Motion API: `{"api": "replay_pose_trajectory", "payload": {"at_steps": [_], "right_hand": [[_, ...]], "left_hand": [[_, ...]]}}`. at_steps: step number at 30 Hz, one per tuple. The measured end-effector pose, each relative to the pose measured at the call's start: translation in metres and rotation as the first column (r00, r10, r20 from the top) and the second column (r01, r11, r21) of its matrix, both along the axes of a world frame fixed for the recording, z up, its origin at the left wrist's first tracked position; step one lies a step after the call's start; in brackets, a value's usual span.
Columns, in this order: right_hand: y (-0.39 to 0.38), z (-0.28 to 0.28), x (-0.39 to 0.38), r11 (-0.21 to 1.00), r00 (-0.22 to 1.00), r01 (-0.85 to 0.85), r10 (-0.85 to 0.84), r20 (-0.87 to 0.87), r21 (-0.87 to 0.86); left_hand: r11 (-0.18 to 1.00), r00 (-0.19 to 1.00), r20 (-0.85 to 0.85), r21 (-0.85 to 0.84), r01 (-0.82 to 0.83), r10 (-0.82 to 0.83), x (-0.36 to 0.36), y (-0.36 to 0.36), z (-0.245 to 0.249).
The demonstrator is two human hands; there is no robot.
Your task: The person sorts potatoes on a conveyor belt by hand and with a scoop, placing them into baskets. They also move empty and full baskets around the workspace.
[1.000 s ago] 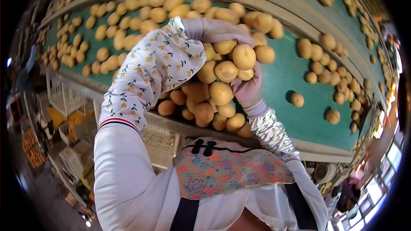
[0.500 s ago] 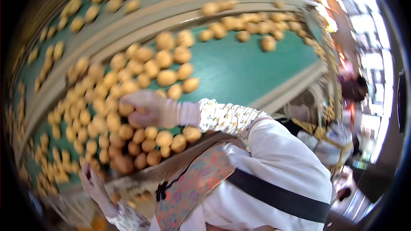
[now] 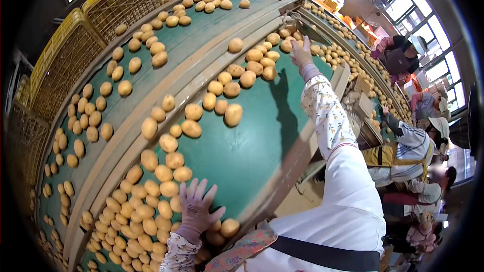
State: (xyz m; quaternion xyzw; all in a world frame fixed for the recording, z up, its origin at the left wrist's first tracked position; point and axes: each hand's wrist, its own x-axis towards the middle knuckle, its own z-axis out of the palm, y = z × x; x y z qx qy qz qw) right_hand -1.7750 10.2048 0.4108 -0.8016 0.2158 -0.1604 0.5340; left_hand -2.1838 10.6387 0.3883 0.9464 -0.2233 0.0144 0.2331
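Yellow slatted crates (image 3: 65,60) stood at the far left, beside a green outer belt (image 3: 196,40) strewn with loose potatoes. A pale rail (image 3: 191,78) divided it from the nearer lane, where a dense heap of potatoes (image 3: 146,211) covered the lower left. At the heap's right edge lay the left hand (image 3: 198,210), palm down, its fingers splayed and gripping nothing; contact with a potato could not be told. Bare green inner belt (image 3: 237,156) stretched between the two hands, which were well apart. Farther right, the right hand (image 3: 301,56) reached out with fingers extended, just beside a cluster of potatoes (image 3: 286,46), its floral sleeve (image 3: 330,115) above the belt's near edge. Co-workers (image 3: 403,55) lined the far right.
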Motion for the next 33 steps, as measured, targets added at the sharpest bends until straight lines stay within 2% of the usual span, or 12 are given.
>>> {"api": "replay_pose_trajectory", "payload": {"at_steps": [2, 7, 9, 11, 15, 17, 18, 27, 28, 30, 31, 33], "right_hand": [[-0.023, 0.014, 0.051, 0.995, 0.998, 0.051, -0.048, -0.034, 0.084], [-0.096, -0.036, 0.154, 0.940, 0.991, -0.104, 0.071, -0.110, -0.326], [-0.094, -0.114, 0.179, 0.561, 0.964, -0.091, -0.157, -0.214, -0.823], [-0.078, -0.144, 0.166, 0.634, 0.926, 0.287, 0.009, 0.378, -0.719], [-0.074, -0.134, 0.154, 0.742, 0.899, 0.094, 0.223, 0.377, -0.664], [-0.047, -0.130, 0.128, 0.848, 0.903, 0.060, 0.179, 0.391, -0.527], [-0.034, -0.128, 0.112, 0.945, 0.887, -0.131, 0.246, 0.391, -0.299], [0.134, -0.099, -0.115, 0.867, 0.778, -0.490, 0.481, 0.404, -0.089], [0.163, -0.099, -0.145, 0.848, 0.740, -0.440, 0.528, 0.416, -0.295], [0.221, -0.098, -0.206, 0.772, 0.661, -0.630, 0.591, 0.462, -0.085], [0.256, -0.092, -0.243, 0.812, 0.697, -0.546, 0.577, 0.426, -0.206], [0.305, -0.081, -0.305, 0.750, 0.673, -0.654, 0.637, 0.376, -0.100]], "left_hand": [[0.998, 0.995, -0.093, 0.045, -0.036, 0.040, 0.035, -0.014, -0.013], [0.978, 0.984, 0.048, 0.107, -0.176, 0.172, 0.085, -0.024, -0.033], [0.971, 0.985, 0.030, 0.165, -0.173, 0.170, 0.091, -0.022, -0.034], [0.965, 0.988, 0.039, 0.213, -0.152, 0.147, 0.100, -0.025, -0.031], [0.959, 0.982, 0.002, 0.214, -0.183, 0.187, 0.121, -0.042, -0.015], [0.961, 0.978, 0.006, 0.185, -0.205, 0.208, 0.122, -0.046, -0.012], [0.962, 0.981, -0.014, 0.200, -0.187, 0.194, 0.124, -0.048, -0.008], [0.966, 0.982, 0.018, 0.179, -0.189, 0.188, 0.076, -0.030, -0.002], [0.968, 0.984, 0.018, 0.176, -0.180, 0.180, 0.068, -0.027, -0.003], [0.962, 0.982, 0.019, 0.198, -0.186, 0.185, 0.046, -0.019, 0.007], [0.953, 0.979, 0.025, 0.224, -0.203, 0.203, 0.035, -0.016, 0.013], [0.937, 0.968, 0.034, 0.247, -0.248, 0.247, 0.001, -0.003, 0.015]]}}
